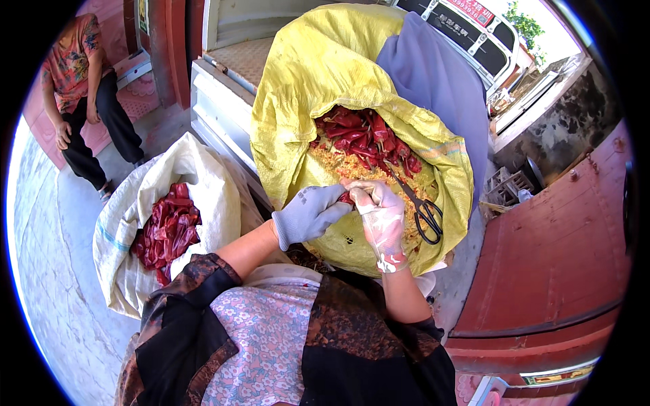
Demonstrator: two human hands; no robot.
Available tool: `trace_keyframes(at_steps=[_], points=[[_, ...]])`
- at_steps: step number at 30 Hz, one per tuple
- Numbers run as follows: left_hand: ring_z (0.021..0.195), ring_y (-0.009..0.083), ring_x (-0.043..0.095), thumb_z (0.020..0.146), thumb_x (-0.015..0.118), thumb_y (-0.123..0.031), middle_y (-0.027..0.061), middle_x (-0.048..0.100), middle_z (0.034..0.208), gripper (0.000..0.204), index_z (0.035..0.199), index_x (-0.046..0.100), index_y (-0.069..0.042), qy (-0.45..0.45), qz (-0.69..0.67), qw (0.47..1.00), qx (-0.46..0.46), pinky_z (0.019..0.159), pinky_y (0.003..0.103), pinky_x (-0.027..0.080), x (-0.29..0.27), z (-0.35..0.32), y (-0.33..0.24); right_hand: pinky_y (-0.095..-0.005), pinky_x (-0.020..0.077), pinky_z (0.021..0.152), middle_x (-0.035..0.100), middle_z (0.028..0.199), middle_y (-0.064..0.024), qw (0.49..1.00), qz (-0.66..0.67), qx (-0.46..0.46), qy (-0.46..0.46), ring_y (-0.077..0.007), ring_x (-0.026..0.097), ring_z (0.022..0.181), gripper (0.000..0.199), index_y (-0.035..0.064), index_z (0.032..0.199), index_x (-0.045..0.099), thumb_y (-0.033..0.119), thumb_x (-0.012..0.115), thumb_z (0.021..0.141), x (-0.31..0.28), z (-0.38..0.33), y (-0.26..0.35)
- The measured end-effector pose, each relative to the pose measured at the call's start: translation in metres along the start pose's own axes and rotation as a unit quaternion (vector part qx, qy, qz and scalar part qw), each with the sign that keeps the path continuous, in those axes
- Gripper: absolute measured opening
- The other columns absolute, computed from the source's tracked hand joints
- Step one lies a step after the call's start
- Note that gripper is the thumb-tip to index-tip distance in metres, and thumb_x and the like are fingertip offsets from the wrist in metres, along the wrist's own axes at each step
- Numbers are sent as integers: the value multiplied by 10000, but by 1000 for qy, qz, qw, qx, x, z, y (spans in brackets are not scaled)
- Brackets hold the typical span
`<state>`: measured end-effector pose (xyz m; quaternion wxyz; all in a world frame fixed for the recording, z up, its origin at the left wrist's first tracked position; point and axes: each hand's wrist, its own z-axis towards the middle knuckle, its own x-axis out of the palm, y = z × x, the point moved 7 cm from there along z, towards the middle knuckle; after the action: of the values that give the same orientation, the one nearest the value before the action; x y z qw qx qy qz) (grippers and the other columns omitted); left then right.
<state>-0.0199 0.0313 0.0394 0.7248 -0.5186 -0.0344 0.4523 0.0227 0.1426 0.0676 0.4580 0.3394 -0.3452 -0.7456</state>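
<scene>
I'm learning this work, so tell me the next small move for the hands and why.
Probably pull the red pepper apart: the gloved left hand and right hand meet at it, and loose seeds lie on the yellow sack near whole-looking peppers.

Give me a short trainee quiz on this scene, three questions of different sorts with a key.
1. Multiple choice: where do the black-handled scissors lie?
A) in the white sack
B) on the opened yellow sack
C) on the ground

2. True or false: both hands wear matching gloves.

3. Fill in the blank: the sack at the picture's left, holding red peppers, is ____ in colour, while a small red piece shows where the two hands meet.

Key:
1. B
2. False: the left hand wears a grey glove, the right hand a thin, whitish one.
3. White
</scene>
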Motion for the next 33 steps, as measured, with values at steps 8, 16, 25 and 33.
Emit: trace_keyframes(at_steps=[8,16,25,33], points=[[719,253,606,887,468,-165,151,602,769,217,904,568,27,-41,-96,994,33,682,323,468,-1,-1,-9,-197,300,435,652,815,-39,901,324,280,-63,-42,425,494,100,29,925,627,106,593,870,11,-21,-44],[746,135,576,917,431,-174,61,632,804,259,906,572,44,-18,-230,972,-37,711,297,468,14,-3,15,-195,305,440,594,761,2,838,422,344,-36,-32,414,509,202,19,1023,615,168,573,893,20,-27,-53],[457,29,280,902,507,-289,-74,361,549,282,822,555,-22,2,-505,853,-134,428,209,193,36,-12,25,-221,432,535,680,889,-89,989,111,101,-7,-86,517,595,125,-5,925,642,52,566,844,7,-7,-12],[446,38,287,892,498,-282,-71,383,551,288,824,566,-11,95,-526,840,-99,419,209,207,39,-10,18,-213,446,608,665,833,-84,993,14,112,43,-112,597,676,89,-4,812,604,56,559,859,6,-1,-1]])
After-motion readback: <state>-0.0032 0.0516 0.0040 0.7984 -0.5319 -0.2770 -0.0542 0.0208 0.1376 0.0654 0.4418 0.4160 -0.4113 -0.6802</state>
